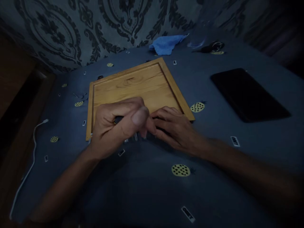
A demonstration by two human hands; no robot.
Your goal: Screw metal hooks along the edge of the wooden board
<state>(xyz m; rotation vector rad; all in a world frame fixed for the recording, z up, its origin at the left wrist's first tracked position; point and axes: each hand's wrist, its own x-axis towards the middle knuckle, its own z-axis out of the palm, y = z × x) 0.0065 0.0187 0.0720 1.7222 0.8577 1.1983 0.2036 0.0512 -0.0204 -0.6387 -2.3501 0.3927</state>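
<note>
A square wooden board (133,85) with a raised frame lies flat on the blue patterned cloth, its near edge partly covered by both hands. My left hand (118,123) is closed over the near edge, thumb on top. A dark bit shows inside its curled fingers, too little to name. Beside it, my right hand (175,129) lies low at the board's near right part, fingers bent and together. Its fingertips meet the left fingers, and whatever they pinch is hidden. Small shiny pieces (136,136) show below the left hand, too blurred to name.
A black tablet-like slab (249,95) lies at right. Behind the board are a blue cloth (167,44), a clear container (197,39) and a dark item with a shiny loop (212,47). A white cable (34,139) runs along the left edge.
</note>
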